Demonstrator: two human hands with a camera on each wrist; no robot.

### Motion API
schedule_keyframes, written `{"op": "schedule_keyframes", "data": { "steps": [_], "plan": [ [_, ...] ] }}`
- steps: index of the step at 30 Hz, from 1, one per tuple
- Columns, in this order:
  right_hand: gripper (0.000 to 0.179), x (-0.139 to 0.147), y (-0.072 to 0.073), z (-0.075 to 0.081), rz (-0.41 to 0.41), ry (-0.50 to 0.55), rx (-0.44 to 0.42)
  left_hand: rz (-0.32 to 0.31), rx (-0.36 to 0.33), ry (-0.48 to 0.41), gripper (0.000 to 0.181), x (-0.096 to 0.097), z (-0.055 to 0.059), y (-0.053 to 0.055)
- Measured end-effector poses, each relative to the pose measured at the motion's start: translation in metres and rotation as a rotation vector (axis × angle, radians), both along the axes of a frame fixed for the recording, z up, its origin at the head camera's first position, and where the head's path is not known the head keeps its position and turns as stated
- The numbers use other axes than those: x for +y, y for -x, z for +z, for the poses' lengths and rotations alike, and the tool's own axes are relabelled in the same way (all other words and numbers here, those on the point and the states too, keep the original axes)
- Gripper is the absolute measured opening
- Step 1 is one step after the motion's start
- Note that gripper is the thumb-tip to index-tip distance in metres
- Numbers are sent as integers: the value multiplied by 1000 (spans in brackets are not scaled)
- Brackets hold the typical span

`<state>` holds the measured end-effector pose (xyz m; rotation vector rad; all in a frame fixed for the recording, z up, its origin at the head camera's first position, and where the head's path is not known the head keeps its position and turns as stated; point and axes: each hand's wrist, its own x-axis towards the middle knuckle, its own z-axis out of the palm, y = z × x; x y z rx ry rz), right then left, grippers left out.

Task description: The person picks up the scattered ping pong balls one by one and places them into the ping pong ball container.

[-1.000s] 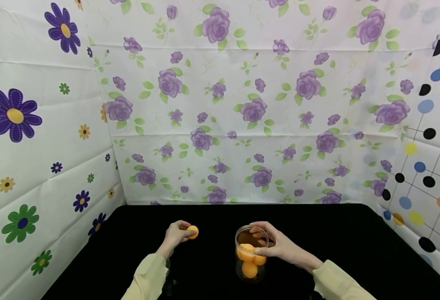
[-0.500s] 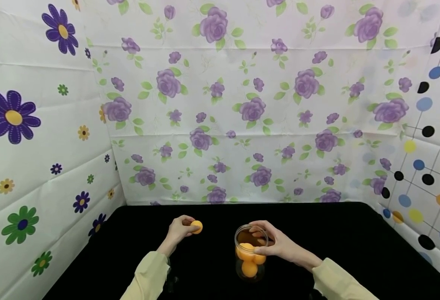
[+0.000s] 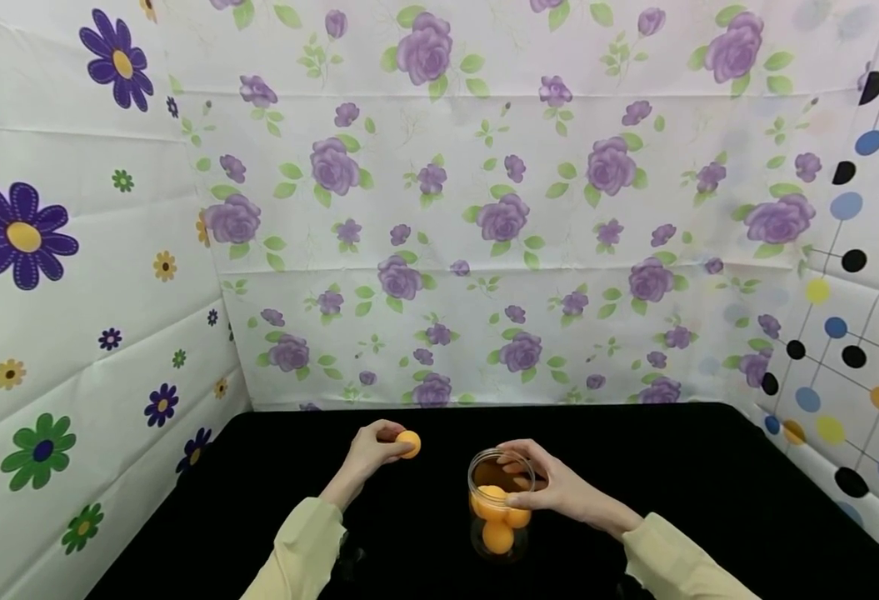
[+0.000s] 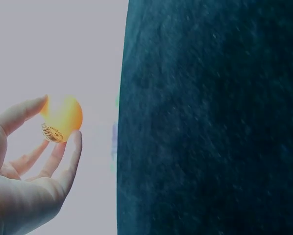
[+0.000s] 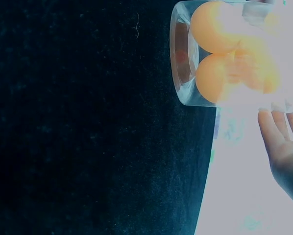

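Note:
My left hand (image 3: 372,452) pinches an orange ping-pong ball (image 3: 409,444) between thumb and fingertips, raised over the black cloth and left of the jar. In the left wrist view the ball (image 4: 62,117) shows a printed mark on its underside, with the thumb on one side and fingers on the other. My right hand (image 3: 551,483) grips the rim of a clear jar (image 3: 476,533), thumb at the near side and fingers at the far side. Several orange balls (image 3: 497,537) lie inside the jar; the right wrist view shows them through its wall (image 5: 182,58).
A black cloth (image 3: 679,483) covers the table. Behind it hangs a white curtain with purple roses (image 3: 503,218). A daisy-print sheet (image 3: 109,292) stands at the left, and a dotted sheet (image 3: 859,300) at the right.
My left hand has moved the ball to the right and farther up in the head view, away from me. The right hand and the jar stay in place.

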<state>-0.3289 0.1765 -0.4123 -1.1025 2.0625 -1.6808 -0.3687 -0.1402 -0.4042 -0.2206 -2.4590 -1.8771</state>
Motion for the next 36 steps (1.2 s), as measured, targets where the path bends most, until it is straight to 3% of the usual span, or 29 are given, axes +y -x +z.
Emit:
{"op": "schedule_keyframes", "data": {
  "steps": [3, 10, 24, 36],
  "plan": [
    [53, -1, -1, 2, 3, 2, -5, -13, 16, -6, 34, 5, 2, 0],
    [51, -6, -17, 24, -1, -17, -12, -92, -12, -58, 37, 14, 13, -2],
    [52, -2, 2, 2, -18, -29, -25, -223, 35, -97, 38, 34, 35, -17],
    [51, -1, 2, 1, -41, -34, -13, -354, 42, -161, 41, 47, 50, -26]
  ]
}}
